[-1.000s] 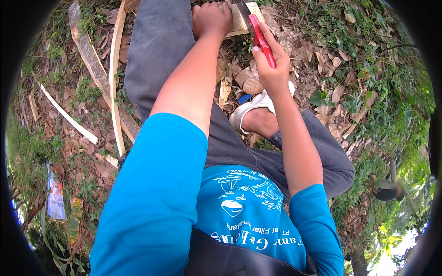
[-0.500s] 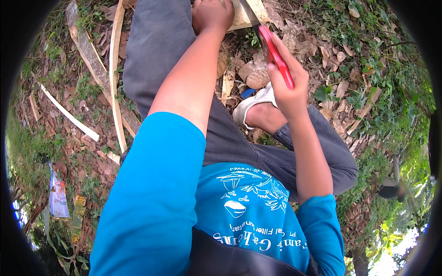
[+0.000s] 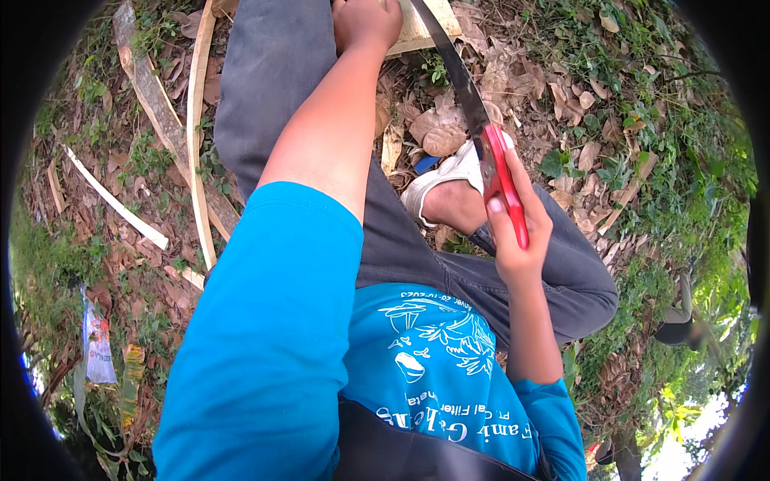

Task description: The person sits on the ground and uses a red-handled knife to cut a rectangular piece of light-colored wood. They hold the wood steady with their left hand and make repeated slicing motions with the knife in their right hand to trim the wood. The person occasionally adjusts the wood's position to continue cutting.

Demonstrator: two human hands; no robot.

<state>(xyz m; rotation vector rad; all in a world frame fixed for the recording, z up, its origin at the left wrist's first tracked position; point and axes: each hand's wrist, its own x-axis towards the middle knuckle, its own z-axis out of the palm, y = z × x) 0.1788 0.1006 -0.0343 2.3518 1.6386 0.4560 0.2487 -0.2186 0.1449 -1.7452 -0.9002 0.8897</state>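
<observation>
My right hand is closed around the red handle of a hand saw with a dark, curved blade. From the handle the blade slants up and left, and its far part crosses a pale wooden board at the top edge. My left hand rests by my knee, just left of that board, with its fingers curled. Whatever it grips, if anything, is hidden, and the picture's edge cuts off the view beyond it.
Long wooden strips and a rough barked pole lie on the leafy ground at left, with a shorter white strip further out. My white shoe is beneath the saw. A printed plastic bag lies at far left.
My right hand has drawn the saw back toward my body and slightly right, so more of the blade shows. My left hand has stayed nearly in place.
</observation>
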